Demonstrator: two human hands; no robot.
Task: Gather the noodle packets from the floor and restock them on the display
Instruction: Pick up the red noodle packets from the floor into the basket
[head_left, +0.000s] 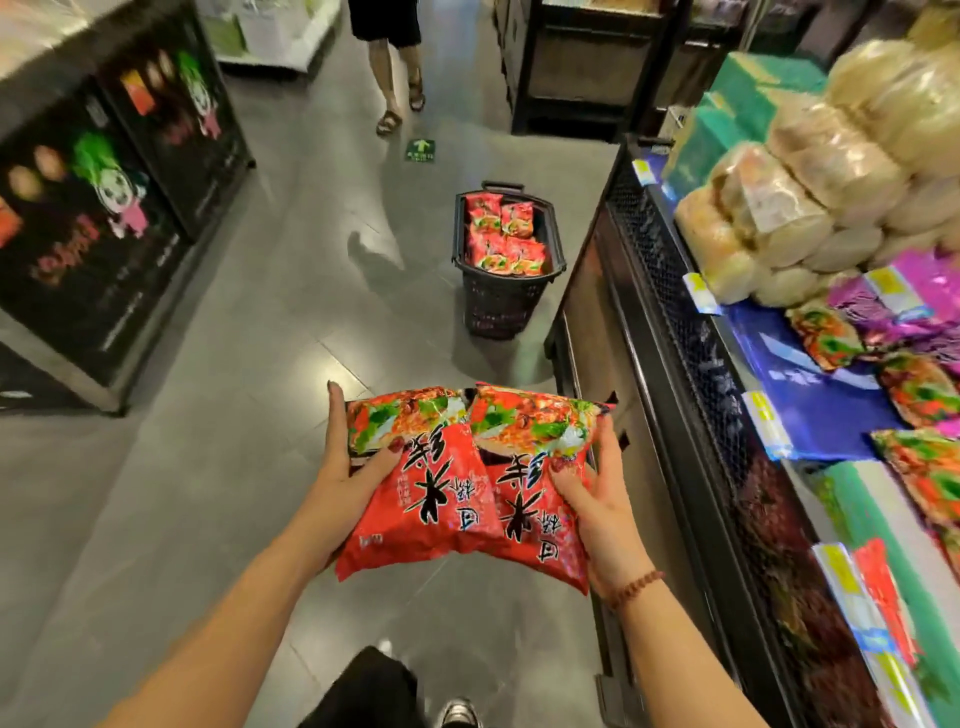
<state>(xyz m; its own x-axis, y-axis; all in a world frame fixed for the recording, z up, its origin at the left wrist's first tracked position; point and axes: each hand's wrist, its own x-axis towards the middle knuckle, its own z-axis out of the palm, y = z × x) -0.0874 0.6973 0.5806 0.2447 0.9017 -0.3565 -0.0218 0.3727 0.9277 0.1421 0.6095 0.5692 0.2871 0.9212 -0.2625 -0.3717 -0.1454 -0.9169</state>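
Two red noodle packets sit side by side in front of me above the floor. My left hand (347, 457) grips the left packet (415, 483) from its left edge, thumb on top. The right packet (530, 467) is held by my right hand (597, 488), thumb on its face and fingers round its right edge. More red packets (506, 241) fill a black basket (498, 306) standing on the floor ahead. The display (810, 415) runs along my right, with a blue shelf surface and a few similar packets (826, 340) lying on it.
Pale bagged noodles (810, 171) and purple packs (904, 301) are stacked on the display's far part. A dark cabinet (104, 208) stands on the left. A person's legs (395, 78) are farther down the grey tiled aisle. My shoe (460, 714) shows below.
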